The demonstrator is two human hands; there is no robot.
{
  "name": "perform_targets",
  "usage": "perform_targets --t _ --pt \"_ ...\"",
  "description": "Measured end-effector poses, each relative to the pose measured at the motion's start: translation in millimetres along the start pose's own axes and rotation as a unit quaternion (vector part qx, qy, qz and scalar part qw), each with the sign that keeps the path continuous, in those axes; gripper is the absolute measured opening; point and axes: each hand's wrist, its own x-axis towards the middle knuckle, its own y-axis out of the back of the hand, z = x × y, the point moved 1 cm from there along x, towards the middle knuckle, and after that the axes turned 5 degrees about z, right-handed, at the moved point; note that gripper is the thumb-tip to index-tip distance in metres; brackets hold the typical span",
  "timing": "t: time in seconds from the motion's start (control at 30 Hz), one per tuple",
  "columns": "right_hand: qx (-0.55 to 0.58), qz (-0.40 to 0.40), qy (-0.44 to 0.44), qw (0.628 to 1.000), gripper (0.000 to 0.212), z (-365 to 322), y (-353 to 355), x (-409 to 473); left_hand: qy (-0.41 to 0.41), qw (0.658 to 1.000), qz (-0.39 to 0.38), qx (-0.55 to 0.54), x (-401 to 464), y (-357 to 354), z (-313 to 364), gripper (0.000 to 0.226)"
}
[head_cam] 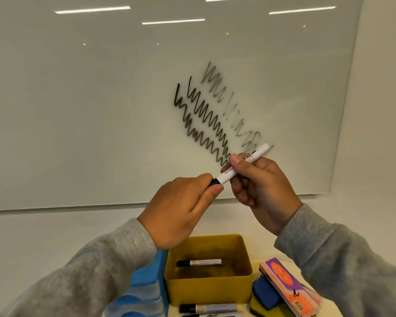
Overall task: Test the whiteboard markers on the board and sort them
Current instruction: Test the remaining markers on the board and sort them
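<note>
A person in grey sleeves is holding a white marker (242, 164) at a slant in front of the whiteboard (101, 110), just below the scribbles. The right hand (258, 186) is gripping the barrel, thumb lying along its upper side and fingers curling under it, with the blunt rear end sticking out up and to the right. The left hand (181, 209) is pinching the black cap (214, 181) at the marker's lower end between thumb and curled fingers; whether the cap is seated or partly off cannot be told. Three zigzag lines are showing on the board: two dark scribbles (204, 124) running side by side and one faint grey scribble (231, 108) to their right. Below the hands, a yellow bin (208, 289) is standing on the table and is containing one capped marker (199, 262) lying flat. A blue bin (144, 291) is standing touching its left side, its inside hidden by the left sleeve. Two more markers (208, 308) are lying on the table in front of the yellow bin. To the right, a blue eraser (266, 294) is lying beside an orange and purple packet (288, 287).
</note>
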Motion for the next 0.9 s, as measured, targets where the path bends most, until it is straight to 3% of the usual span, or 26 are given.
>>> perform_targets --t 0.07,0.2,0.37,0.47,0.53,0.6,0.7,0.9 --pt "0.009 -0.005 0.017 1.000 0.031 -6.1 -1.1 3.2 0.040 0.992 0.010 -0.120 -1.9 0.5 8.9 0.035" --pt "0.035 -0.005 0.051 0.998 0.032 -16.6 -5.7 9.2 0.123 0.936 0.008 -0.331 -1.5 0.0 22.7 0.038" --pt "0.063 -0.007 0.056 0.996 0.029 -23.3 -15.3 21.7 0.178 0.865 -0.013 -0.468 8.3 6.8 28.1 0.042" --pt "0.177 0.078 0.033 0.980 0.031 -31.6 5.1 45.6 0.164 0.832 -0.062 -0.526 -3.3 8.0 26.1 0.045" --pt "0.206 0.149 0.051 0.966 0.030 -40.3 32.2 58.9 0.163 0.845 -0.073 -0.505 -13.8 8.4 22.1 0.043" --pt "0.149 0.179 0.066 0.970 0.029 -42.7 48.0 61.3 0.171 0.860 -0.049 -0.478 -17.7 9.6 14.5 0.045" --pt "0.072 0.148 0.047 0.985 0.028 -36.3 41.7 56.7 0.170 0.893 0.024 -0.417 -9.3 14.2 3.9 0.041" --pt "0.074 0.125 0.042 0.989 0.018 -32.6 21.8 54.1 0.162 0.936 0.140 -0.278 15.0 20.1 -18.0 0.049"
